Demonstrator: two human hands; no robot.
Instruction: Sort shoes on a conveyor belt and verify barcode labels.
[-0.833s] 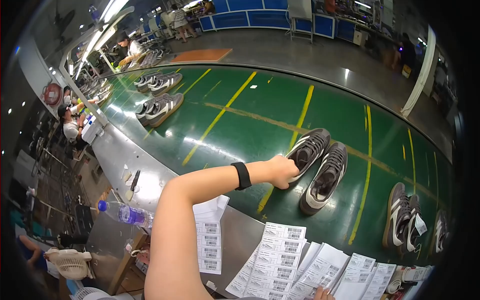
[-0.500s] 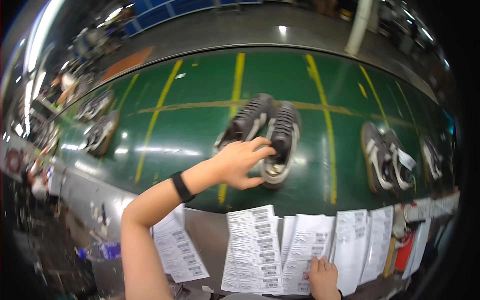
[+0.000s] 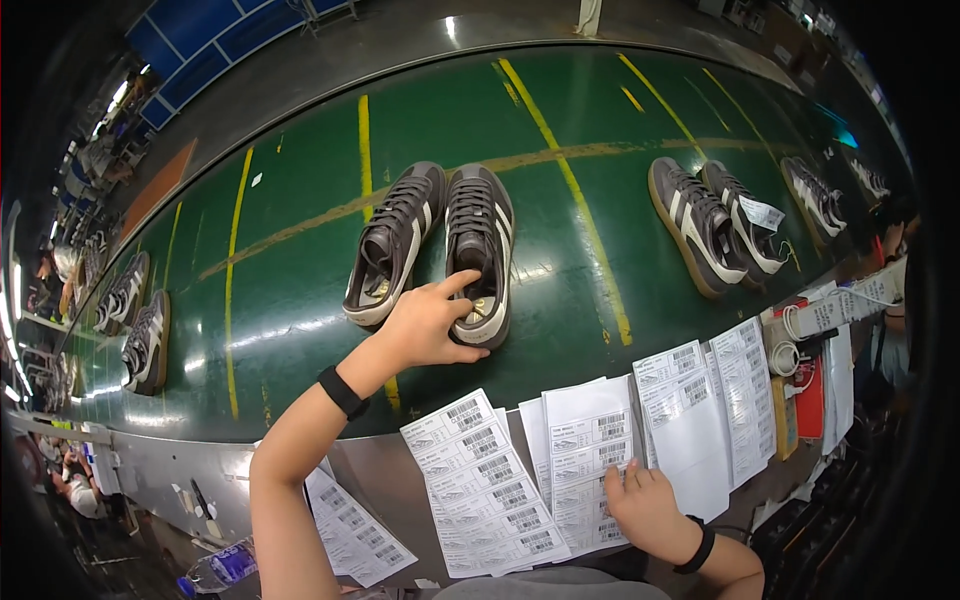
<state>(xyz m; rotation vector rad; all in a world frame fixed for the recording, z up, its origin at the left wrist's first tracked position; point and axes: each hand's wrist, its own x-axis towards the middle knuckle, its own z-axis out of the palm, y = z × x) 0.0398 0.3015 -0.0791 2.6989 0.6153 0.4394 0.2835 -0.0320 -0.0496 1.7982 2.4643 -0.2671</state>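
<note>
A pair of dark brown sneakers with white stripes stands on the green conveyor belt (image 3: pixel 300 300), toes pointing away from me. My left hand (image 3: pixel 430 322) grips the heel of the right-hand sneaker (image 3: pixel 480 230), fingers inside the opening and thumb low at the back. Beside it, the left-hand sneaker (image 3: pixel 400 225) is untouched, partly behind my fingers. Below the belt, my right hand (image 3: pixel 655 515) is on a white barcode label sheet (image 3: pixel 590 440), its fingers bent and close together at the sheet's right edge. Whether a single label is between those fingertips is hidden.
More label sheets (image 3: pixel 480 490) lie along the metal ledge. Another sneaker pair (image 3: pixel 690 220), one shoe with a paper tag, stands right on the belt; more shoes (image 3: pixel 148 340) stand left. A bottle with a purple label (image 3: pixel 225 568) lies lower left, a cable coil (image 3: pixel 785 358) right.
My left fingers have closed in on the sneaker's heel. My right hand has come further into view, still at the label sheet. The whole view has turned and shifted.
</note>
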